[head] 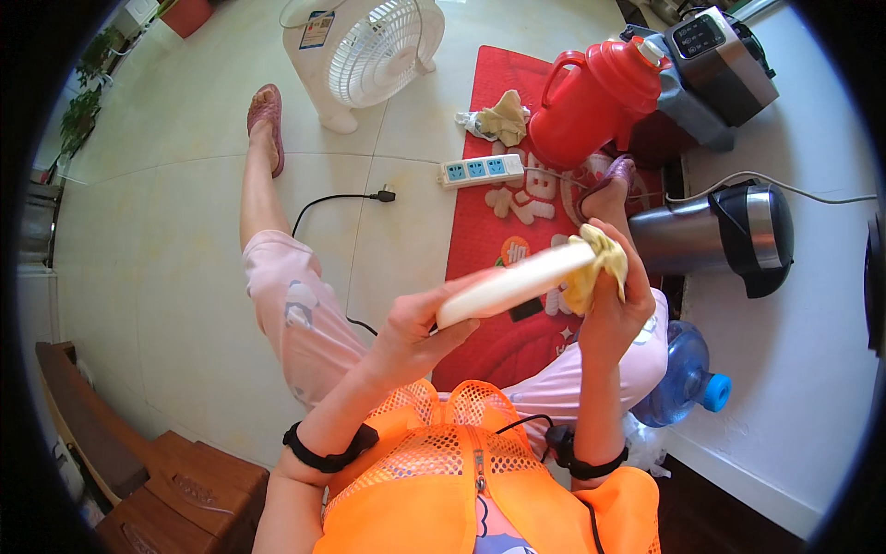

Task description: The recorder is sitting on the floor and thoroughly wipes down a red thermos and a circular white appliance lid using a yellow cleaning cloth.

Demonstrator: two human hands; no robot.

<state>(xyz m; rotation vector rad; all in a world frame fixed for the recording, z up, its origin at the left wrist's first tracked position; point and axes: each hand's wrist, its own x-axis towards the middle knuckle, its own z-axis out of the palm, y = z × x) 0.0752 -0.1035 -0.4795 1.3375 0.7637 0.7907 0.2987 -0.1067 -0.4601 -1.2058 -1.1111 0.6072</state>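
Note:
My left hand (422,325) grips the near end of a flat white object (516,284), seen edge-on and blurred, so its exact kind is unclear. In my right hand (623,298) a crumpled yellow cloth (599,266) is pressed around the object's far end. The thing is held up above my lap, tilted with its right end farther from me. Just under it shows a small black piece (526,309); whether it belongs to the white object I cannot tell. A white electric fan (311,69) stands on the floor ahead, bearing a label.
On a red mat (477,242) are a red thermos jug (588,97) and crumpled cloth (505,118). A power strip (482,170) lies across its edge, near a loose black plug (383,196). To the right are a steel airpot (699,228) and blue water bottle (682,374); left, wooden furniture (187,485).

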